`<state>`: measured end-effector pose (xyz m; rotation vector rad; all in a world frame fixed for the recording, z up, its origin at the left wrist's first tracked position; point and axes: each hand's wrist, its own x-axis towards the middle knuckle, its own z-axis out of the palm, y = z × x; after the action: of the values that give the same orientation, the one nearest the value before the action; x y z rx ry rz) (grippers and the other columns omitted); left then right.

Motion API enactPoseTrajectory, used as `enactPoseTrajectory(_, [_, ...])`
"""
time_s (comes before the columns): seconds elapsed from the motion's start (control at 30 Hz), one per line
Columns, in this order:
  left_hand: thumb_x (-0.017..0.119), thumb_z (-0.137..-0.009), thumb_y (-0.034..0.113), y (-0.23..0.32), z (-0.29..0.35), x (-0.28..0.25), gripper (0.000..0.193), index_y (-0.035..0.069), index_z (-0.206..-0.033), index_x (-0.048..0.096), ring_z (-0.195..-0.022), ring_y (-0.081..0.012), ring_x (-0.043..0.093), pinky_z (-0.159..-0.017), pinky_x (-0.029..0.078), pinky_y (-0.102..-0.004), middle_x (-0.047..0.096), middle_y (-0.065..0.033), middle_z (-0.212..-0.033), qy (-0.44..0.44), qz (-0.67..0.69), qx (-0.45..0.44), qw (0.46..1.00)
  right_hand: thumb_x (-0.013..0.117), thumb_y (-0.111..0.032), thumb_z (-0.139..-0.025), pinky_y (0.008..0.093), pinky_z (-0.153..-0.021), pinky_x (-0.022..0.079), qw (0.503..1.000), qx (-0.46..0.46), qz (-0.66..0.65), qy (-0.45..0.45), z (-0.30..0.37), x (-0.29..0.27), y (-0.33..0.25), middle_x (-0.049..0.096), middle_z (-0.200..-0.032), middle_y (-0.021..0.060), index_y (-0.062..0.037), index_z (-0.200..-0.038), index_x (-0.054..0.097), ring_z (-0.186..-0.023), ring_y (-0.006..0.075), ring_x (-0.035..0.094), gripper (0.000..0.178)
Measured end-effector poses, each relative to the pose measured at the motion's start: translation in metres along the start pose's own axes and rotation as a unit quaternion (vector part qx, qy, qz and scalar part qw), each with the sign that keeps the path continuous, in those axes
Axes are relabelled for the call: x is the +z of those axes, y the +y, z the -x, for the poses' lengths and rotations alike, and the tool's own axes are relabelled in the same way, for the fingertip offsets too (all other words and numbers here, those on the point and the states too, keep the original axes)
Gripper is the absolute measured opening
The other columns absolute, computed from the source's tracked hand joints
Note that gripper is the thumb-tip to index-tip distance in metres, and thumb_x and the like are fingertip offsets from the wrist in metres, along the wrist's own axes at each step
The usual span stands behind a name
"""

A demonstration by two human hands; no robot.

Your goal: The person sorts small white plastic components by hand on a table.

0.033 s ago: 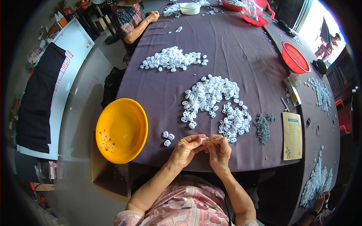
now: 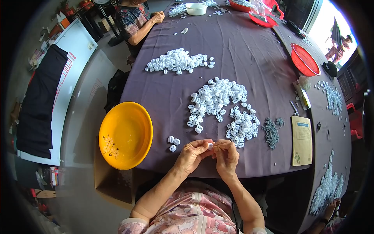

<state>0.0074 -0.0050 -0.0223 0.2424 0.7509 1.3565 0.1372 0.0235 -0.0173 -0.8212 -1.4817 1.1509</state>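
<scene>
The left hand [image 2: 190, 156] pinches a white piece [image 2: 210, 146] near the tabletop's [image 2: 156, 163] edge; the right hand [image 2: 226, 158] meets it, its grip unclear. Three pieces [image 2: 177, 141] lie apart, perhaps finished; a large heap [image 2: 218, 97] beyond looks unfinished.

Smooth, plastic-looking white pieces [image 2: 217, 95] are borne by matt, creased cloth [image 2: 167, 101]; toward nine o'clock, a glossy plastic basin [image 2: 128, 134] is seen.

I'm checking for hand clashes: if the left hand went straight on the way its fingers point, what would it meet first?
Most likely the right hand: the left hand points rightward toward it, with a small white piece at its fingertips. Whether the hands already touch is unclear.
</scene>
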Motion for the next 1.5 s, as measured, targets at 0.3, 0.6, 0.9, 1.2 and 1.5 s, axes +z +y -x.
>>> enactPoseTrajectory(0.3, [0.054,-0.085,0.009,0.0049,0.0013,0.0043,0.017,-0.001,-0.098,0.060,-0.084,-0.0192,0.060,-0.083,0.047,-0.0343,0.062,-0.0108,-0.093,-0.004,0.018,-0.019,1.000,0.054,0.008,-0.080,0.0189,-0.051,0.044,0.999,-0.029,0.013,0.002,-0.0011,0.0010,0.0039,0.056,-0.084,0.0092,-0.0020,-0.080,0.043,-0.062,0.0072,0.051,0.014])
enactPoseTrajectory(0.6, [0.055,-0.084,0.008,0.0017,0.0006,0.0012,0.017,-0.001,-0.098,0.060,-0.084,-0.0177,0.059,-0.082,0.047,-0.0317,0.062,-0.0099,-0.093,0.001,0.012,-0.013,1.000,0.057,0.010,-0.075,0.0231,-0.055,0.042,0.986,-0.125,0.108,-0.009,-0.0077,0.0014,-0.0020,0.057,-0.079,0.0093,-0.0017,-0.078,0.046,-0.064,0.0133,0.053,0.016])
enactPoseTrajectory(0.9, [0.056,-0.084,0.008,-0.0007,-0.0003,-0.0009,0.017,0.001,-0.098,0.061,-0.085,-0.0172,0.059,-0.082,0.047,-0.0319,0.062,-0.0093,-0.094,-0.006,-0.006,-0.002,1.000,0.059,0.006,-0.074,0.0259,-0.054,0.044,0.993,-0.068,0.095,-0.006,-0.0070,0.0008,-0.0022,0.059,-0.077,0.0100,-0.0014,-0.077,0.048,-0.064,0.0202,0.058,0.013])
enactPoseTrajectory(1.2, [0.058,-0.083,0.009,-0.0018,0.0005,0.0019,0.015,0.001,-0.094,0.062,-0.083,-0.0172,0.060,-0.080,0.048,-0.0322,0.063,-0.0092,-0.093,0.007,-0.038,0.010,0.999,0.055,0.012,-0.075,0.0214,-0.057,0.044,0.997,-0.027,0.054,-0.038,-0.0084,-0.0038,-0.0032,0.058,-0.080,0.0083,-0.0013,-0.078,0.044,-0.066,0.0111,0.054,0.017])
enactPoseTrajectory(1.5, [0.056,-0.084,0.010,0.0006,-0.0005,0.0043,0.017,-0.001,-0.097,0.061,-0.084,-0.0172,0.059,-0.080,0.049,-0.0331,0.062,-0.0086,-0.092,0.006,-0.043,-0.003,0.999,0.054,0.010,-0.079,0.0209,-0.063,0.045,0.999,-0.002,-0.008,-0.033,-0.0071,-0.0055,0.0053,0.058,-0.082,0.0073,-0.0007,-0.079,0.046,-0.071,0.0105,0.055,0.013])
